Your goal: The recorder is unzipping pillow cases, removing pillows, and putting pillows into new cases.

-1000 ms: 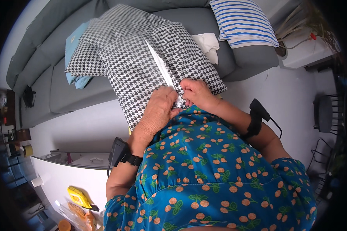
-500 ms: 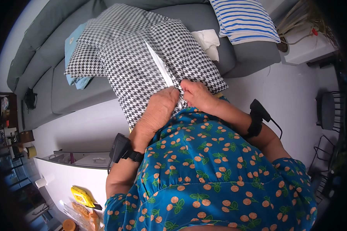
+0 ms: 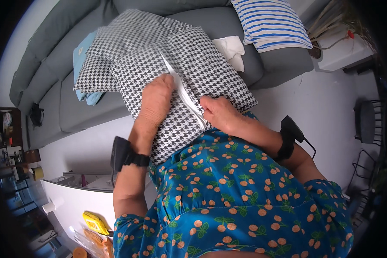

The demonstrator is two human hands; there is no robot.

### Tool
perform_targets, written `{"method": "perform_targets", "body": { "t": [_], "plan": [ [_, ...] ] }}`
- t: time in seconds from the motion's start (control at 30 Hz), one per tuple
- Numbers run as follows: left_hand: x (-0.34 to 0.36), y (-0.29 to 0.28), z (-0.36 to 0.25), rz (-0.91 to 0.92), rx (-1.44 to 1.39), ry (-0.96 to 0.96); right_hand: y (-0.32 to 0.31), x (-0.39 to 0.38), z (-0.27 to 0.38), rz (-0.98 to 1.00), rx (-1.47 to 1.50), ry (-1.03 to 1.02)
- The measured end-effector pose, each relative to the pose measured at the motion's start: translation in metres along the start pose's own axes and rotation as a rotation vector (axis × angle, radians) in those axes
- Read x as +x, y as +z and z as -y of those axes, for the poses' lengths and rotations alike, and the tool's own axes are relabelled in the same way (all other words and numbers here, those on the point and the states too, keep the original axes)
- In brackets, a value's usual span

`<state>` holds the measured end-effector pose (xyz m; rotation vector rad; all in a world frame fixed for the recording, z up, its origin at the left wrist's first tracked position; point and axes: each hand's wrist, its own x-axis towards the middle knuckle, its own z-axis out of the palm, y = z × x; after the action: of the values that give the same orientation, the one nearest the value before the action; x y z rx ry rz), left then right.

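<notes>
A black-and-white houndstooth cover with a white slit running down its middle lies across my lap and toward the sofa. My left hand is closed on the fabric left of the slit, partway up it. My right hand pinches the slit's right edge lower down, near my patterned blue top. More houndstooth fabric is heaped behind, over a light blue cloth. A white cloth lies just right of the cover.
A grey sofa curves behind, with striped cushions at its right end. A white table at lower left holds a yellow packet. A potted plant and dark chairs stand at the right.
My left hand has moved up and left along the slit, away from my right hand. My right hand has shifted slightly down, and the cover's lower left part reaches further down.
</notes>
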<state>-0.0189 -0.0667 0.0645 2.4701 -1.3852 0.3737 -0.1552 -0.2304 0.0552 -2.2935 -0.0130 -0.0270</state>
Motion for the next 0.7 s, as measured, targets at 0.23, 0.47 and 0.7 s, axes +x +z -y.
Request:
{"method": "perform_targets", "body": {
  "t": [0.23,0.47,0.7],
  "plan": [
    [0.039,0.02,0.056,-0.048,-0.014,-0.14,-0.006,-0.003,0.003,0.001,-0.036,-0.002],
    [0.05,-0.028,0.071,-0.129,0.113,-0.224,-0.049,0.005,0.004,-0.168,0.011,-0.057],
    [0.017,-0.109,0.062,-0.354,0.077,-0.323,-0.106,0.058,0.016,-0.316,-0.137,-0.291]
  ]
}}
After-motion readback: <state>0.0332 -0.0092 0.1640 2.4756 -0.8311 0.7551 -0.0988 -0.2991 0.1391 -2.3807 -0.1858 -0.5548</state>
